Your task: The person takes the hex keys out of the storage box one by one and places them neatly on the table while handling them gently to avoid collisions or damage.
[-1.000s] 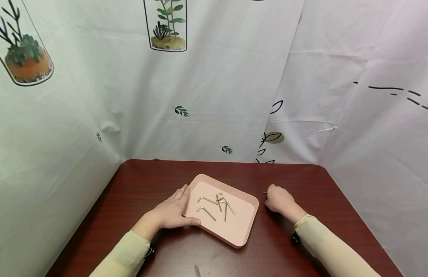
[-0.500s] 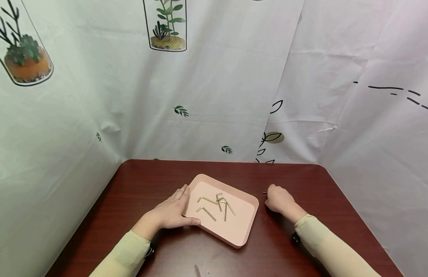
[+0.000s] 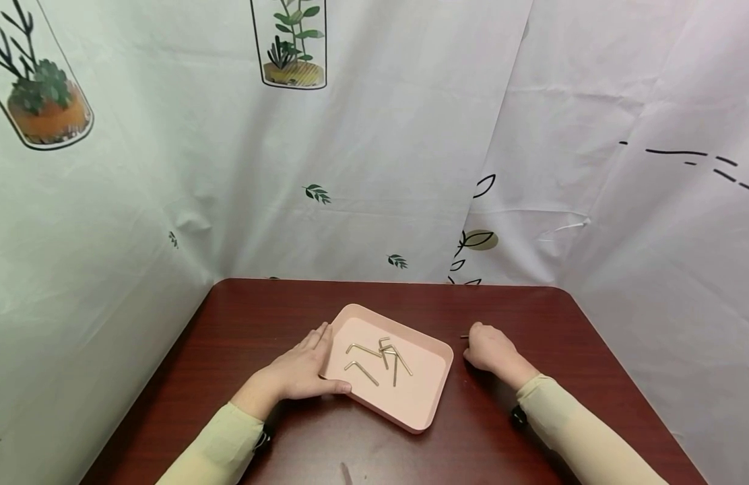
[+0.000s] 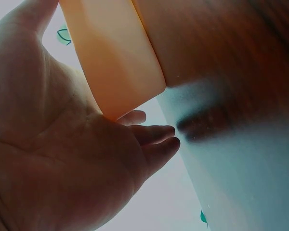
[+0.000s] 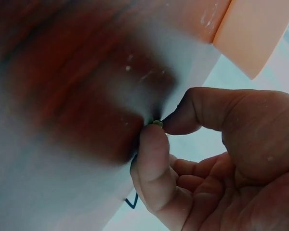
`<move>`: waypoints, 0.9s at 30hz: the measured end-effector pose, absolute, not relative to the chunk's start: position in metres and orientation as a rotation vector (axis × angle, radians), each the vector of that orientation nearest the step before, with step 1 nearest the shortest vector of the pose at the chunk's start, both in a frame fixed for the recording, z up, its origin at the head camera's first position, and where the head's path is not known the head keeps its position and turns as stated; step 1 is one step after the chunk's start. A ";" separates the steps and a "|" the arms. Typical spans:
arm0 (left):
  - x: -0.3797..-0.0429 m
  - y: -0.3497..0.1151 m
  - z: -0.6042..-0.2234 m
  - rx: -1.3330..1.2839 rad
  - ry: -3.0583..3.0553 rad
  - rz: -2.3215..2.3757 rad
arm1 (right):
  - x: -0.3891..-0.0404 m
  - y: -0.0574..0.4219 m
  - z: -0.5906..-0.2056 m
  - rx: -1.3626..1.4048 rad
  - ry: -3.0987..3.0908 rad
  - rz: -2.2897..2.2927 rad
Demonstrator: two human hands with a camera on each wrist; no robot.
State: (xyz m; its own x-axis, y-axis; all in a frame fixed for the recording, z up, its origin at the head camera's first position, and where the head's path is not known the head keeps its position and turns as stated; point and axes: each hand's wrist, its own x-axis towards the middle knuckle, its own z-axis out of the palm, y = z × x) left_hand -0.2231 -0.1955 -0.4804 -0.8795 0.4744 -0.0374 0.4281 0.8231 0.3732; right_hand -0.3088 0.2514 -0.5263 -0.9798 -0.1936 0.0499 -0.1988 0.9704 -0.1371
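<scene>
A shallow pink tray [image 3: 411, 411] lies at an angle on the table, with several brass-coloured L-shaped hex keys [image 3: 362, 374] loose inside it. My left hand [image 3: 298, 370] rests along the tray's left side, fingers straight and thumb at the near rim. In the left wrist view the tray wall [image 4: 115, 57] meets the palm [image 4: 67, 130]. To the right of the tray, my right hand [image 3: 491, 350] is low over the table. Its thumb and forefinger pinch a thin metal piece, likely another hex key [image 5: 157, 123]; only a bit of it shows, the rest being hidden by the fingers.
The dark red wooden table [image 3: 277, 303] has rounded back corners. White patterned cloth [image 3: 362, 148] hangs behind it and along both sides. Near the front edge of view, a short brownish streak [image 3: 346, 473] shows on the tabletop.
</scene>
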 end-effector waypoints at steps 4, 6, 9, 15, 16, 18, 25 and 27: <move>-0.223 -0.195 -0.480 0.714 2.874 0.545 | -0.317 0.257 -0.537 0.287 -3.117 0.195; -0.223 -0.195 -0.480 0.713 2.873 0.544 | -0.323 0.260 -0.544 0.290 -3.122 0.176; -0.223 -0.195 -0.480 0.715 2.873 0.544 | -0.327 0.263 -0.547 0.285 -3.120 0.174; -0.224 -0.195 -0.480 0.722 2.877 0.542 | -0.296 0.240 -0.495 0.254 -3.122 0.239; -0.224 -0.195 -0.479 0.722 2.878 0.541 | -0.288 0.235 -0.484 0.256 -3.118 0.252; -0.224 -0.195 -0.479 0.723 2.877 0.541 | -0.278 0.227 -0.468 0.249 -3.117 0.280; -0.224 -0.195 -0.479 0.718 2.876 0.543 | -0.268 0.215 -0.455 0.206 -3.078 0.300; -0.224 -0.196 -0.479 0.718 2.876 0.544 | -0.268 0.213 -0.456 0.197 -3.058 0.314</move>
State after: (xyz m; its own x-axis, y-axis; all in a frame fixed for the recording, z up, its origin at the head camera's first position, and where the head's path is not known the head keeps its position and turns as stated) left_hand -0.2236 -0.1955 -0.4793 -0.8786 0.4762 -0.0359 0.4301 0.8218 0.3738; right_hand -0.2679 0.2133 -0.4558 -0.9899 -0.1209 0.0739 -0.1334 0.9710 -0.1985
